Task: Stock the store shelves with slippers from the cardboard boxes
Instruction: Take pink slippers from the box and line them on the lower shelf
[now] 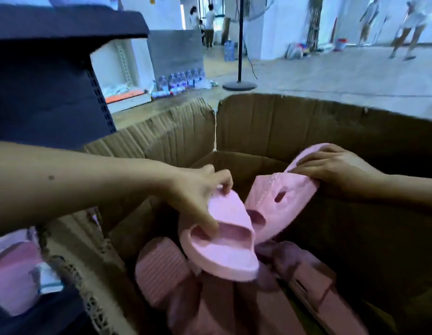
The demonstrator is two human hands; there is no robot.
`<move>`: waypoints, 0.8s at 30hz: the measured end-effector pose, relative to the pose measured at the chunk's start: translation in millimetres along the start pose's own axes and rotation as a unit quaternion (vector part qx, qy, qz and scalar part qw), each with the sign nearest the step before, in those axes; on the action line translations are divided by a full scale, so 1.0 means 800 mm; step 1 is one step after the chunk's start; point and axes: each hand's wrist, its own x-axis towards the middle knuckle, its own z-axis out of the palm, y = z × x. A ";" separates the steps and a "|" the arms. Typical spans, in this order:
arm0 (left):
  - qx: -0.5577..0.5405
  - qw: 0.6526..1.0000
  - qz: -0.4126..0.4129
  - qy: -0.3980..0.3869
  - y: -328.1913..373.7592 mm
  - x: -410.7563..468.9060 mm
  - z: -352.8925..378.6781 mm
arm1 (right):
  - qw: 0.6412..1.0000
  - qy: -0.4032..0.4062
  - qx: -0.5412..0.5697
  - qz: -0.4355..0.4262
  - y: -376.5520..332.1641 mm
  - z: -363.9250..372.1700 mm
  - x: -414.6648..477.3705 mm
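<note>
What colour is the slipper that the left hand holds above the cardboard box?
The slipper in the left hand is plain light pink, seen clearly in the head view.

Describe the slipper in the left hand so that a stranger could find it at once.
Start at the big open cardboard box in the middle. Over the slippers piled inside it, two pink ones are held up. Yours is the lower, nearer slipper, pinched by the left hand; the other slipper stands higher, in the right hand.
</note>
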 end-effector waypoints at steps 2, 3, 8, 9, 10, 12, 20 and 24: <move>0.012 0.997 -0.002 0.070 -0.012 -0.022 -0.016 | 0.998 -0.061 -0.005 0.024 -0.003 -0.014 0.005; 0.010 0.995 -0.007 0.100 -0.021 -0.030 -0.022 | 0.996 -0.082 -0.005 0.041 -0.007 -0.024 0.009; 0.011 0.981 0.058 0.186 -0.025 -0.068 -0.029 | 0.997 -0.057 0.021 0.037 -0.027 -0.065 0.021; 0.014 0.975 0.073 0.208 -0.026 -0.074 -0.030 | 0.998 -0.049 0.016 0.028 -0.031 -0.075 0.024; 0.006 0.970 0.077 0.233 -0.024 -0.081 -0.033 | 0.999 -0.044 0.002 0.020 -0.036 -0.083 0.028; -0.026 0.952 0.095 0.289 -0.021 -0.093 -0.046 | 0.998 -0.034 -0.043 0.011 -0.047 -0.098 0.033; 0.047 0.904 0.169 0.391 -0.015 -0.157 -0.095 | 0.992 0.030 -0.115 0.048 -0.064 -0.147 0.057; 0.108 0.890 0.160 0.414 -0.027 -0.213 -0.121 | 0.987 0.058 -0.144 0.034 -0.083 -0.173 0.096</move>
